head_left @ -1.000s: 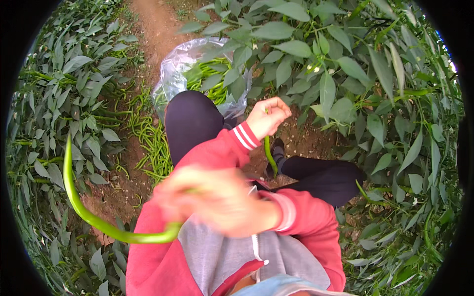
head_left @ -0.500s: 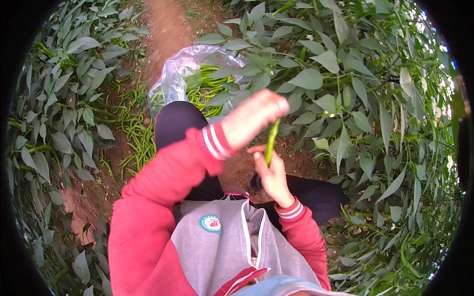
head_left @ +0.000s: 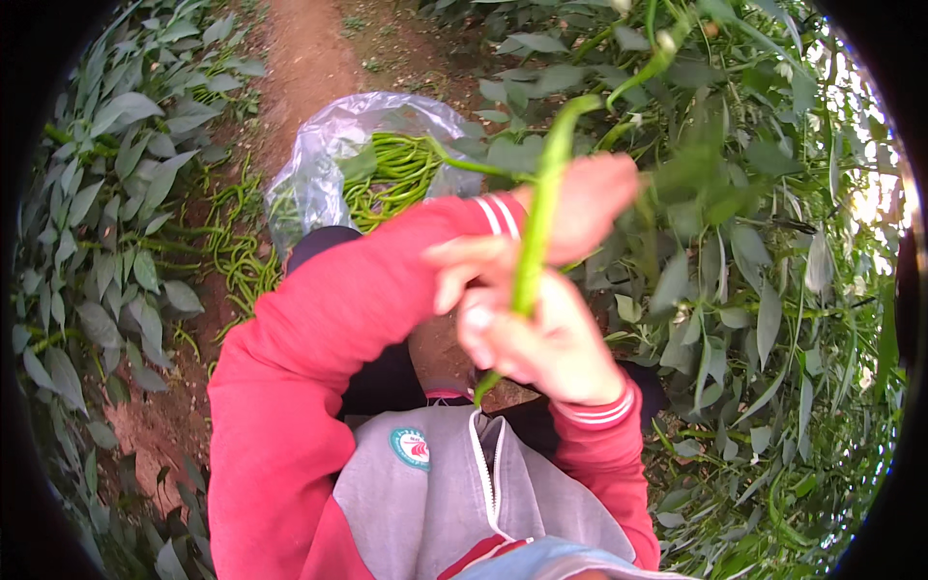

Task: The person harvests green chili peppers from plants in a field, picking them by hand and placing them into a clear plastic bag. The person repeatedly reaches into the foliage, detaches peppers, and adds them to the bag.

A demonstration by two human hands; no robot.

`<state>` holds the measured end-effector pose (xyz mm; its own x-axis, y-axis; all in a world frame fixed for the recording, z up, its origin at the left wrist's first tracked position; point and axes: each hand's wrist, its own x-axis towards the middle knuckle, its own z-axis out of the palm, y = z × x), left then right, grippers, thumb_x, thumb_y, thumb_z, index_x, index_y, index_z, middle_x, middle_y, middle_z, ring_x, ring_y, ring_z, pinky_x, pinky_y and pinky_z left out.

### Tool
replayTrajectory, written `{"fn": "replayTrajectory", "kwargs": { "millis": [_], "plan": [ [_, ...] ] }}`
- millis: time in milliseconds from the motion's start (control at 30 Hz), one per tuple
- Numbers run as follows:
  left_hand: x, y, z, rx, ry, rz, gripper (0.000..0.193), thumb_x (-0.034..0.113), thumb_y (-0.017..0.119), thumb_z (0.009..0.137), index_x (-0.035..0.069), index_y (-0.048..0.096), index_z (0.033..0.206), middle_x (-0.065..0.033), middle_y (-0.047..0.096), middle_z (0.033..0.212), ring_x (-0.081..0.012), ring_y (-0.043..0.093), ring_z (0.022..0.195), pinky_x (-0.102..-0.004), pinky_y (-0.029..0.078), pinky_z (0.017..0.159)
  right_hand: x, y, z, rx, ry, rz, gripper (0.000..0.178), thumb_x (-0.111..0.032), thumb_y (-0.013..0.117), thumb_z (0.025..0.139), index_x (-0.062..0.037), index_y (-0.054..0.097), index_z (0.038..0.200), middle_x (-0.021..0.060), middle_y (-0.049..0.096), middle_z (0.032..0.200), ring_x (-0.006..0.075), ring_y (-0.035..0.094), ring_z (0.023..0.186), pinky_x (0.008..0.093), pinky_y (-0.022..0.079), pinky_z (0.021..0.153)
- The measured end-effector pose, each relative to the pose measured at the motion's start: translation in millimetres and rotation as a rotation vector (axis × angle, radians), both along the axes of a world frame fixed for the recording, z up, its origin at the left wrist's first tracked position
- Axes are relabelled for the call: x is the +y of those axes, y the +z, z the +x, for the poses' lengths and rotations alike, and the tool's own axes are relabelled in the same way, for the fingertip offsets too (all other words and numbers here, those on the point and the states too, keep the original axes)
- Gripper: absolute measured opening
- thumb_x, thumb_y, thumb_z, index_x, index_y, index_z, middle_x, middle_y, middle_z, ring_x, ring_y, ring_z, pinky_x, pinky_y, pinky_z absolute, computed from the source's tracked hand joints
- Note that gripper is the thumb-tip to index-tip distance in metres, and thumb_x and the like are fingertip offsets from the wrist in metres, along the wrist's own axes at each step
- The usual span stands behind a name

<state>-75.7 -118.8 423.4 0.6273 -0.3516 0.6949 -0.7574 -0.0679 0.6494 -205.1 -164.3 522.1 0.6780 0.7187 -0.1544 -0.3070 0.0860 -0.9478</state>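
Green pepper [head_left: 545,208] is clamped in right fingers [head_left: 495,333]; left fingers [head_left: 615,179] too blurred to tell.

Soft daylight; white glare breaks through plants [head_left: 768,333] at far right. Motion blurs 2 hands, left hand [head_left: 594,205] and right hand [head_left: 561,338]. Edges curve into black.

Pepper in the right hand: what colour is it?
The pepper is bright green, showing best in the head view.

From my remote seat I see a soil path [head_left: 300,68]; left of the path stand leafy plants [head_left: 126,121], right of it a tangled thicket [head_left: 764,348], bright light [head_left: 884,198] glaring through its outer edge.
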Motion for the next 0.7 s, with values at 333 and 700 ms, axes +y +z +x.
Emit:
{"fn": "replayTrajectory", "kwargs": {
  "millis": [333,700],
  "plan": [
    [2,31,-37,0.045,-0.555,0.359,0.05,0.005,0.059,0.067,-0.002,0.06,0.116,-0.0251,0.061,0.11,-0.0391,0.056,0.109,-0.0442,0.047,0.094,-99,3,34,-0.148,-1.011,-0.019,0.059,-0.009,0.045,0.082,0.0018,0.042,0.14,0.0214,0.037,0.149,0.0321,0.03,0.142,0.0466,0.023,0.117],
    [12,37,63,0.457,0.151,0.183,0.036,0.025,0.067,0.087,-0.004,0.062,0.109,-0.0197,0.065,0.108,-0.0319,0.064,0.095,-0.0388,0.05,0.085,-109,-32,40,-0.645,-0.958,-0.212,0.034,-0.022,0.047,0.091,-0.0003,0.064,0.11,0.0172,0.062,0.123,0.0299,0.052,0.123,0.0375,0.03,0.107]
  ]
}}
